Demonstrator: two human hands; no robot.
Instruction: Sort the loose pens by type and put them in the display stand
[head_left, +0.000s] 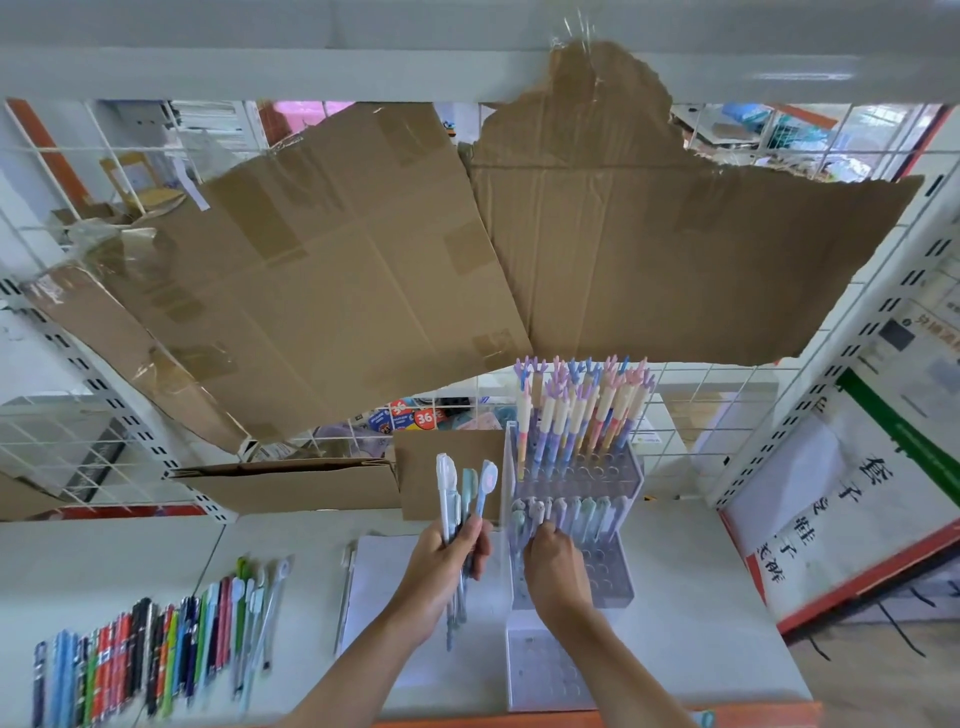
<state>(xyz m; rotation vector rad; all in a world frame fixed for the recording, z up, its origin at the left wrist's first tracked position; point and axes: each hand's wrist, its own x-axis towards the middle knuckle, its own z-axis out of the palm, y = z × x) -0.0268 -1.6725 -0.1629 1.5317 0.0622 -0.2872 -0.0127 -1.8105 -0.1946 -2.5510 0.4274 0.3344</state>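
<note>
A clear tiered display stand (626, 483) stands on the white shelf. Its top tier holds antler-topped pastel pens (582, 410). The middle tier carries a row of pastel animal-capped pens (571, 512). My left hand (447, 566) grips a bunch of pastel pens (460, 499) upright, just left of the stand. My right hand (553, 564) reaches into the middle tier, fingers curled at the left end of that row; whether it pinches a pen is hidden. Loose pens (156, 654) of mixed colours lie in a row at the front left.
A white sheet (374, 582) lies under my left hand with one pen (345, 587) on its left edge. Torn cardboard (363, 270) hangs on the wire grid behind. A cardboard box (291, 483) sits at the back. A printed sign (831, 499) leans at right.
</note>
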